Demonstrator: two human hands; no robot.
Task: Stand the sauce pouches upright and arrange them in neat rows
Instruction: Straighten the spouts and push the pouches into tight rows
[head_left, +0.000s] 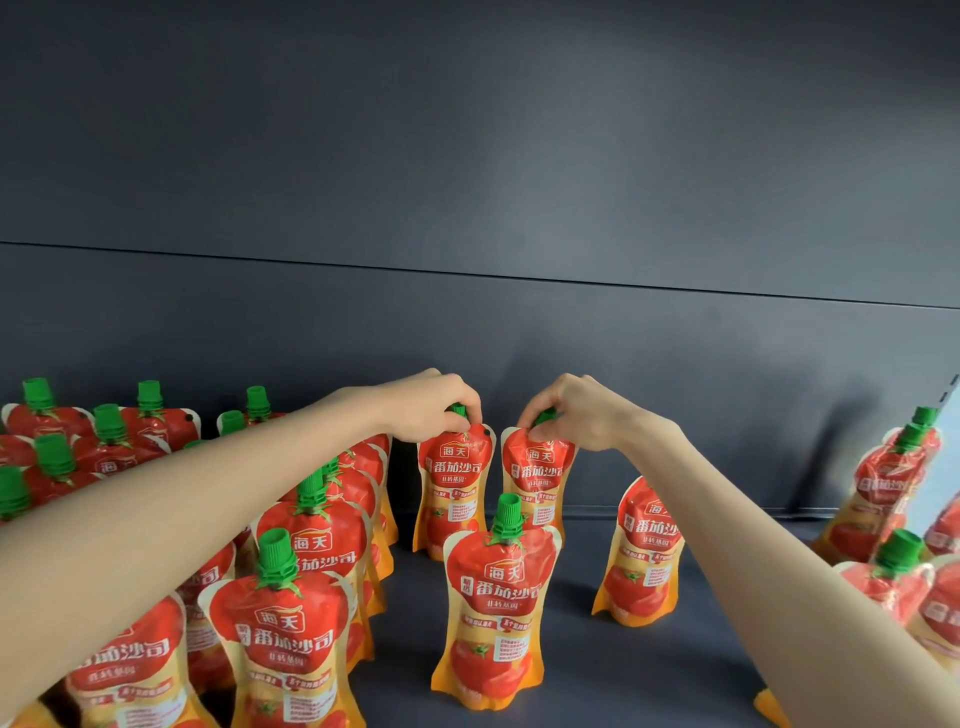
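Red and orange sauce pouches with green caps stand on a dark shelf (649, 675). My left hand (434, 402) grips the green cap of an upright pouch (453, 493) near the back wall. Beside it, my right hand (576, 410) pinches the cap of a second upright pouch (537, 483). Those two pouches stand close together, side by side. In front of them stands a lone pouch (496, 608), and another pouch (641, 556) stands partly behind my right forearm.
Several upright pouches (283, 639) crowd the left side in rows, under my left arm. More pouches (893, 478) stand at the right edge. The grey back panel (467, 208) rises right behind the held pouches.
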